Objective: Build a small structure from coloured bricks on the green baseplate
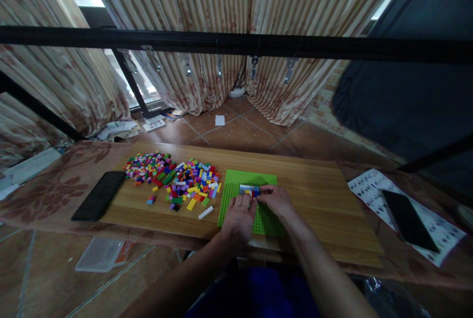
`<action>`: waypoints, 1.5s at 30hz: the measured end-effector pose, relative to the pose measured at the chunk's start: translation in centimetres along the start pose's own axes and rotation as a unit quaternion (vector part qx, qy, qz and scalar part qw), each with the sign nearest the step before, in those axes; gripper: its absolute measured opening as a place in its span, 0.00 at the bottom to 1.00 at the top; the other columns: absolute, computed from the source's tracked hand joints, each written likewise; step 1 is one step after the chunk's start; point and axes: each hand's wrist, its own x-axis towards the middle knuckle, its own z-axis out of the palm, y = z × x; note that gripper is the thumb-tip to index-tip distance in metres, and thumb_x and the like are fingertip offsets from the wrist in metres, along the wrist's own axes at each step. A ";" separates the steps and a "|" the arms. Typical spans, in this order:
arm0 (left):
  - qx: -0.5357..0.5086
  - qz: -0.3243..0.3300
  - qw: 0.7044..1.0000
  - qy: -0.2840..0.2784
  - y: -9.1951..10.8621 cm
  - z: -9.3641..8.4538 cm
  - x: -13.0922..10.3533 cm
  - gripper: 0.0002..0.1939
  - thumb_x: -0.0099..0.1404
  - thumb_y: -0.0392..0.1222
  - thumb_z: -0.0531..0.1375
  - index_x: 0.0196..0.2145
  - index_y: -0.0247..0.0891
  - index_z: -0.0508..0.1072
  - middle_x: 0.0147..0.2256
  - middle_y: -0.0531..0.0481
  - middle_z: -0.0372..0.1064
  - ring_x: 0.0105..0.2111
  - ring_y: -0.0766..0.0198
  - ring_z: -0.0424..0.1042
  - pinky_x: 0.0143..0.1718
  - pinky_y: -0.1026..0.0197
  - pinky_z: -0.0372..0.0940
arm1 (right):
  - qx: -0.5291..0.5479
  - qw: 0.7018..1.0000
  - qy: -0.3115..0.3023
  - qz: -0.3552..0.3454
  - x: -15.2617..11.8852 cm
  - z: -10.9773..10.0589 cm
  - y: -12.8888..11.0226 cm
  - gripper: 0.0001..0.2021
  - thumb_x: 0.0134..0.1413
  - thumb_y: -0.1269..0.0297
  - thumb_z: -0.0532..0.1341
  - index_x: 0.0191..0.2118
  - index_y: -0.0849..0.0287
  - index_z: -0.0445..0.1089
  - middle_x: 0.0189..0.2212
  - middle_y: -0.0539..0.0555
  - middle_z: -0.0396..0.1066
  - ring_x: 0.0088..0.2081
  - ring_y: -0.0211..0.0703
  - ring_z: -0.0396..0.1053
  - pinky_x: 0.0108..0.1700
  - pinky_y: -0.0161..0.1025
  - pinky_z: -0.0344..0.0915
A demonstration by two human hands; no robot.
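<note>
A green studded baseplate [268, 219] lies on the wooden board in front of me. Near its middle sits a small row of toy bricks [250, 190], white, blue, yellow and red. My left hand [239, 215] bends over the near side of these bricks, its fingertips touching them and partly covering them. From the right, my right hand [276, 200] presses its closed fingers against the right end of the row, at a blue brick. Left of the plate, a white brick [206, 212] lies alone by a pile of mixed bricks [195, 180].
A second heap of smaller bricks [146, 165] lies farther left. Beside it is a black tray-like object [99, 196]. On the right, a dark phone [409, 219] rests on a printed sheet [369, 187]. A black bar [236, 45] crosses in front of the curtains.
</note>
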 end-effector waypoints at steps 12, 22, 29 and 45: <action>0.018 0.031 0.999 -0.026 0.0 -0.4 1.1 0.16 0.61 0.29 0.50 0.45 0.32 0.69 0.44 0.39 0.65 0.45 0.51 0.63 0.46 0.48 0.61 | 0.042 0.992 -0.048 0.109 0.9 0.1 -1.2 0.11 0.25 0.76 0.66 0.23 0.59 0.72 0.14 0.46 0.69 0.16 0.38 0.65 0.18 0.34 0.62; -0.084 -0.017 0.990 0.115 -1.5 -3.3 -2.5 0.26 0.57 0.27 0.52 0.54 0.36 0.64 0.51 0.42 0.62 0.49 0.54 0.63 0.52 0.51 0.62 | 0.148 0.988 -0.020 0.037 -1.3 -1.6 -0.7 0.14 0.34 0.60 0.67 0.31 0.60 0.72 0.18 0.49 0.70 0.20 0.38 0.67 0.24 0.36 0.66; -0.100 -0.152 0.962 0.204 -7.6 -2.4 -9.8 0.18 0.63 0.33 0.51 0.49 0.41 0.69 0.47 0.44 0.66 0.49 0.54 0.66 0.50 0.49 0.66 | 0.118 0.992 0.038 -0.034 -5.7 -1.6 1.1 0.18 0.41 0.52 0.64 0.36 0.59 0.74 0.27 0.53 0.75 0.28 0.44 0.70 0.32 0.41 0.67; -0.117 -0.276 0.931 0.208 -10.4 -1.4 -11.8 0.16 0.62 0.33 0.53 0.48 0.38 0.67 0.45 0.45 0.69 0.45 0.56 0.71 0.47 0.52 0.67 | -0.061 0.969 -0.112 -0.212 -14.8 6.6 -1.1 0.11 0.57 0.62 0.54 0.39 0.52 0.73 0.35 0.52 0.75 0.38 0.45 0.73 0.44 0.40 0.66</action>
